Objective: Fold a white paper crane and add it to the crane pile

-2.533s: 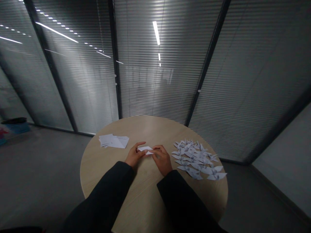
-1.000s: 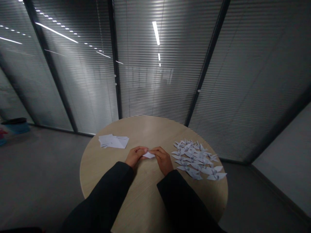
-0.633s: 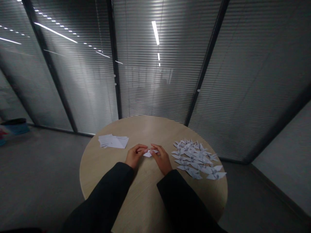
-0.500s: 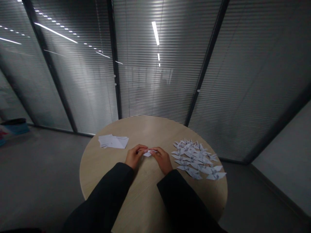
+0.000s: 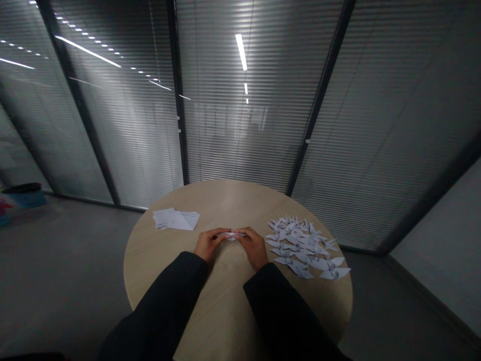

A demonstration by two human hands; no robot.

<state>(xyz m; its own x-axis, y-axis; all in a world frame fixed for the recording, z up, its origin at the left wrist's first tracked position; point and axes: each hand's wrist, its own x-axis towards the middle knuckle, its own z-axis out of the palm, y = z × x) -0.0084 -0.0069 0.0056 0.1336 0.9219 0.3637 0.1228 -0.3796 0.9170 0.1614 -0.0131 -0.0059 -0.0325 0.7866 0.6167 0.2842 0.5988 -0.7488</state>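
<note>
A small piece of folded white paper [image 5: 232, 236] is pinched between my two hands over the middle of the round table. My left hand [image 5: 207, 243] grips its left side, thumb and fingers pressed together. On its right side my right hand [image 5: 253, 245] holds it in the same way. Fingers cover most of the paper, so its exact folded shape is hidden. Several folded paper cranes [image 5: 300, 240] lie crowded together to the right of my right hand. Beyond my left hand sits a loose stack of white paper sheets [image 5: 176, 219].
The round wooden table [image 5: 225, 200] has its far edge close to a glass partition with blinds [image 5: 240, 145]. On the floor at the far left stands a blue container with a dark rim [image 5: 26, 196]. A pale wall [image 5: 443, 240] is on the right.
My left fingers have straightened along the paper's far edge, and less of the paper shows between my hands. The cranes and the sheets have stayed in place.
</note>
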